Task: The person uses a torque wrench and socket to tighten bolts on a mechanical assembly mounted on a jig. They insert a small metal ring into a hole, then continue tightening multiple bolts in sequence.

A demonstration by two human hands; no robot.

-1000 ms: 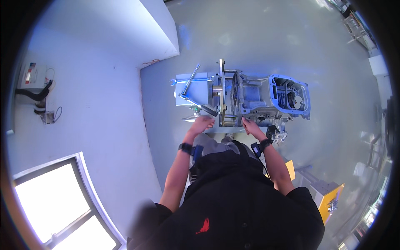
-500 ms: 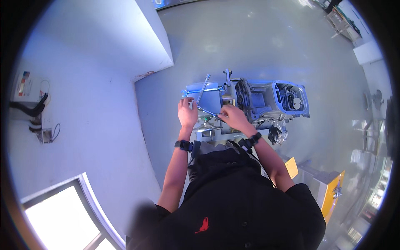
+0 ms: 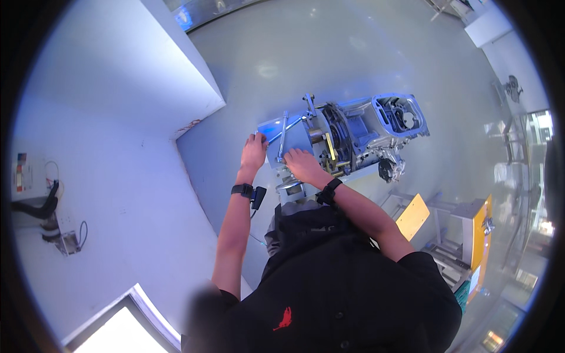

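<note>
1. Both hands have shifted since half a second ago: the right hand (image 3: 303, 165) now sits closer to the left hand (image 3: 253, 152), and the whole view has turned.
2. On the metal plate (image 3: 298, 141) lie a spanner (image 3: 293, 125), slanting, and a straight bar (image 3: 283, 139) that crosses it.
3. By the spanner's lower-left end, the left hand bends its fingers; I cannot tell whether its grip has closed on the metal.
4. At the bar's lower end are the right hand's fingertips; whether that grip is closed around anything is hidden.
5. Just below the right hand is a round metal wheel (image 3: 292, 190).
6. Right of the plate stands a large metal casing (image 3: 366, 129), its oval opening at the far end.
7. Farther out are a yellow board (image 3: 413, 216) at lower right, a white wall (image 3: 118, 153) at left and grey floor (image 3: 294, 53) beyond.
</note>
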